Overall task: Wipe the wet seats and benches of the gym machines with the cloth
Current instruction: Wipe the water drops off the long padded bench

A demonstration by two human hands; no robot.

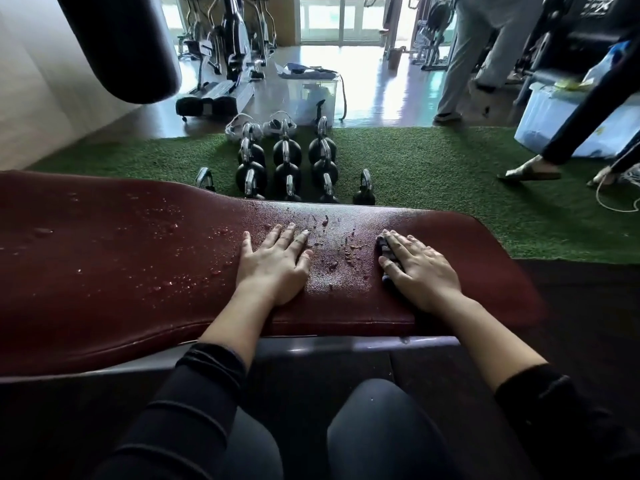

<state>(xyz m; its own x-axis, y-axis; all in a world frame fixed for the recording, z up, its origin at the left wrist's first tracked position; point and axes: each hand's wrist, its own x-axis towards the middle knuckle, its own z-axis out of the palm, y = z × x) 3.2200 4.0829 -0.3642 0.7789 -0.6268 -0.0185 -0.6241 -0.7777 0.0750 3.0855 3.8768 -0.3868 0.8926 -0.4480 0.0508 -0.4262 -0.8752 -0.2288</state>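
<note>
Across the middle of the dark red bench [138, 271] both hands lie palm down, a band of water droplets [332, 244] between them. Left hand [273, 265] rests flat on the pad, fingers straight and slightly spread, heel near the near edge. Right hand [420, 268] presses the cloth [389, 259] against the pad toward the right end — fingers straight and close together, only a crumpled grey strip showing beside the thumb. More droplets dot the left half. Beyond the far edge, kettlebells [287, 168] stand in rows on green turf [433, 168].
</note>
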